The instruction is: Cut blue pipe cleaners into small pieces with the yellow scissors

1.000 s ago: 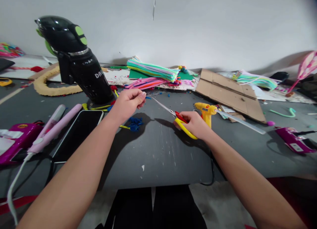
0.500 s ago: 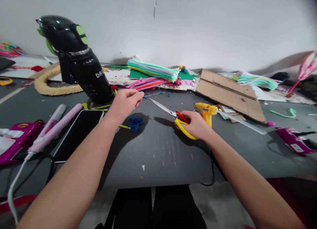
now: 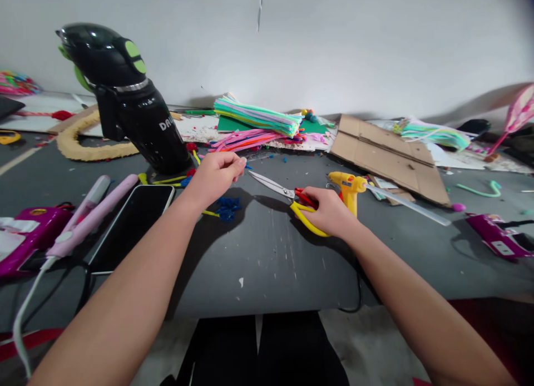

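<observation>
My left hand (image 3: 221, 173) is closed in a pinch above the table. A small blue bit (image 3: 249, 167) shows just past its fingertips, but I cannot tell whether the fingers hold it. My right hand (image 3: 331, 208) grips scissors (image 3: 303, 211) by their red and yellow handles. Their blades look closed, and the tip points left, close to my left fingertips. Beneath the left hand, a blue curled pipe-cleaner piece (image 3: 228, 208) with a yellow stem lies on the table. A yellow glue gun (image 3: 352, 191) with a clear glue stick stands just beyond the right hand.
A large black bottle (image 3: 137, 108) stands behind my left hand. To the left lie a phone (image 3: 133, 227), a pink wand-like tool (image 3: 95, 216) and a purple device (image 3: 31, 238). Pipe-cleaner bundles (image 3: 256, 116) and cardboard (image 3: 384, 158) lie along the wall.
My left hand has moved slightly right and lower, nearer the scissor tip. The scissors have shifted slightly left in my right hand's grip.
</observation>
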The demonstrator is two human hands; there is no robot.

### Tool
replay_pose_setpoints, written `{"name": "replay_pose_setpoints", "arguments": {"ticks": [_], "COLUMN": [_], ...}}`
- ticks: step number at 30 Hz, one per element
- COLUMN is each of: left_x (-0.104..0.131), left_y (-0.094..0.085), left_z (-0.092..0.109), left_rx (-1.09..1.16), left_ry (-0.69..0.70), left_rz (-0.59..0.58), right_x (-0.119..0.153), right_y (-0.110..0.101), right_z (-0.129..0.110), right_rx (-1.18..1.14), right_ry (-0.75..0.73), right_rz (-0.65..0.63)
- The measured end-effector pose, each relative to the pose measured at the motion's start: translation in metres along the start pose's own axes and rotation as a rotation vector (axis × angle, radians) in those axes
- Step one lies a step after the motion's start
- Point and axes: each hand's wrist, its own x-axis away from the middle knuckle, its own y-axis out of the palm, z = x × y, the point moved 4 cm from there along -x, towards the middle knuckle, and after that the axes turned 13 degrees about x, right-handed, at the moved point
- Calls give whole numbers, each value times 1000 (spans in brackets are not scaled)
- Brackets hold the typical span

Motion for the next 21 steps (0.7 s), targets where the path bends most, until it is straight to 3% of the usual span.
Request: {"name": "replay_pose_setpoints", "arguments": {"ticks": [8,21], "left_x": [-2,2], "left_y": [-2,2], "left_z": [-3,5], "left_rx": [-48,-76], "left_ry": [77,80], "left_rz": [0,-29], "right_x": [-2,-2], "right_y": [1,8], "right_z": [8,12], "right_rx": [-186,-189], "right_ry": [39,-12], "right_rz": [-44,-58]}}
